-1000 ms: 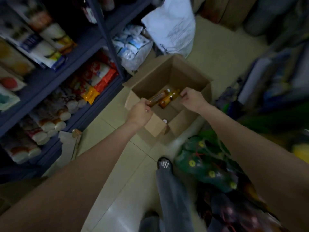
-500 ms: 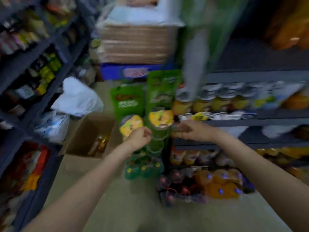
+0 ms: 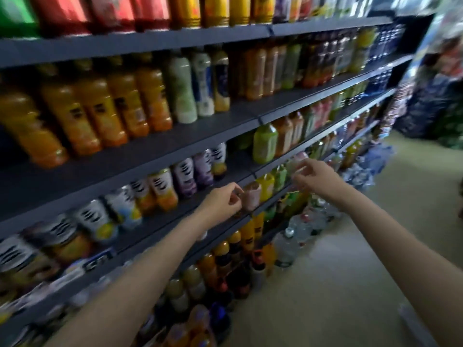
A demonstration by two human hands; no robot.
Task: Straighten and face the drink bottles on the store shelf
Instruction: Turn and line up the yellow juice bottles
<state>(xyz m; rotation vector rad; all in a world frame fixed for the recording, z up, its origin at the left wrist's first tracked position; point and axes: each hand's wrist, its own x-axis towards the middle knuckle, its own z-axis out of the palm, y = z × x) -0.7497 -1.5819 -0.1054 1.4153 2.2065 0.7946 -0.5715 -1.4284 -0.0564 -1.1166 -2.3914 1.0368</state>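
Dark metal shelf [image 3: 195,126] replaced the carton view. Left hand [image 3: 221,201] pinched pink plastic bottle [image 3: 251,197]; right hand [image 3: 314,177] grip unclear.

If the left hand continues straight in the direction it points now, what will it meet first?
Most likely the pinkish-brown plastic drink bottle standing at the dark shelf's front edge. The left hand, fingers curled, is just beside it; whether they already touch is unclear because of blur.

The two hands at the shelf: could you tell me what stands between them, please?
In the head view, a brownish-pink bottle, a yellow bottle and a green bottle stand in a row between the left hand and the right hand.
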